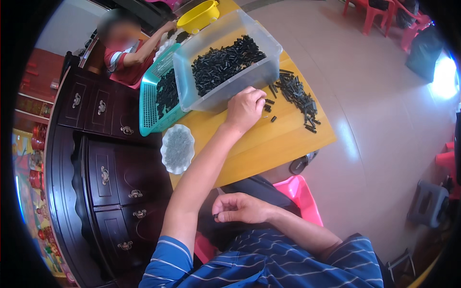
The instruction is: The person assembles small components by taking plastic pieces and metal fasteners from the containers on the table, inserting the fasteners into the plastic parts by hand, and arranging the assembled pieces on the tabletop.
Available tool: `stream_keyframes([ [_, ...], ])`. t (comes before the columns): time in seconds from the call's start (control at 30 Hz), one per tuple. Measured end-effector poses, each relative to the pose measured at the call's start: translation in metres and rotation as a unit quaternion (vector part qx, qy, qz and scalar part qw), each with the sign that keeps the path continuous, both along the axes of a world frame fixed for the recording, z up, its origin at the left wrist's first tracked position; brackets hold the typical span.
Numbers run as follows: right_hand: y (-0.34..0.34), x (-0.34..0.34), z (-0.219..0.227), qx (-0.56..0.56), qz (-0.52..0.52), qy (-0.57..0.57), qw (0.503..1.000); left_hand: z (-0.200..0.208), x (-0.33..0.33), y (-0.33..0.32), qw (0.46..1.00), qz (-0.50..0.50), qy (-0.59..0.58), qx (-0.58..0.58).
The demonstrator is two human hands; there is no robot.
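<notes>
My left hand (246,109) reaches over the wooden table (240,153), close to the near wall of a translucent plastic bin (207,100). Its fingers are curled together, and what they hold, if anything, is hidden. A few short black tubes (273,119) lie just right of those fingertips. Low in front of my body, my right hand (242,208) pinches a small black piece (215,216) between thumb and fingers. Heaped inside the bin are many black tubes (225,65). Longer black tubes (297,98) are piled along the table's right side.
A turquoise basket (147,108) with black pieces stands left of the bin. Nearer me is a white scalloped bowl (191,139) of small greyish pieces. Another person (129,62) reaches toward a yellow basin (199,18). A dark cabinet (120,173) stands left; a pink plastic container (305,201) is below the table edge.
</notes>
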State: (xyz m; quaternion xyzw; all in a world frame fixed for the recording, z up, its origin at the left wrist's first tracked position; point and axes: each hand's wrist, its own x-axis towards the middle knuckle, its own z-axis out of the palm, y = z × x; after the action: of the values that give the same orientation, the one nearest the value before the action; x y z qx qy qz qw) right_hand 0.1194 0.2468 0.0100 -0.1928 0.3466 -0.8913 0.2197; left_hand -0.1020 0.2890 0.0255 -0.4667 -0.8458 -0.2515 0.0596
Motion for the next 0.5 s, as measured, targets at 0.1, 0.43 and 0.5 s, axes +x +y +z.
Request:
stream_keyframes([
  [0.1, 0.001, -0.002, -0.002, -0.006, 0.003, -0.004, 1.000, 0.040, 0.008, -0.005, 0.999, -0.024, -0.023, 0.041],
  [0.43, -0.005, 0.002, 0.000, 0.006, -0.008, -0.009, 1.000, 0.102, -0.125, -0.032, 0.997, 0.073, -0.018, -0.028],
  [0.5, -0.003, 0.001, 0.002, 0.019, -0.010, 0.003, 1.000, 0.077, -0.159, -0.042, 0.987, 0.065, -0.054, -0.140],
])
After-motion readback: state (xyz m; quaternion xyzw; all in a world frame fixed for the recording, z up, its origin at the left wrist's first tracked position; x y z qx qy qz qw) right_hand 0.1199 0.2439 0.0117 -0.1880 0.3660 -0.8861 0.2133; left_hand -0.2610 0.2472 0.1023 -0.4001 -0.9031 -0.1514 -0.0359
